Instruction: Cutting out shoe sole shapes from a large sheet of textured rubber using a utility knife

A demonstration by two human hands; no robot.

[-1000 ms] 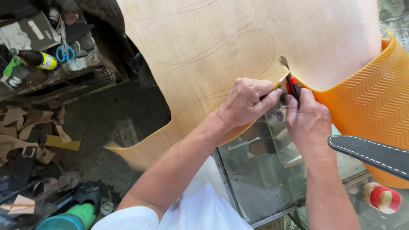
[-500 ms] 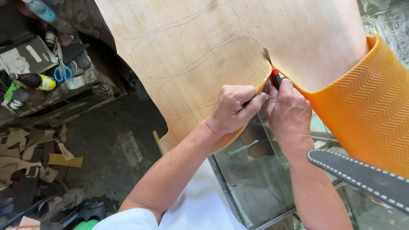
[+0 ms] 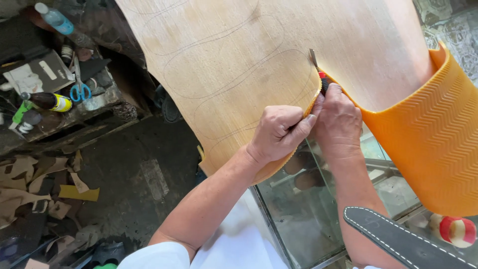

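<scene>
At centre frame we see the right hand (image 3: 338, 119) clenched on a red-handled utility knife (image 3: 318, 74), blade in a tan sole sheet (image 3: 239, 60) marked with sole outlines. The left hand (image 3: 279, 132) pinches the sheet's cut edge. Blue scissors (image 3: 79, 92) lie at upper left.

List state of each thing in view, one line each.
Left hand: grip pinched on the cut edge of the sheet.
Right hand: grip closed on the knife.
Knife: blade out, in the cut.
Orange sole sheet: partly cut along a drawn outline, right side curled up.
Scissors: closed, lying flat.
Plastic bottle: capped, lying down.
</scene>
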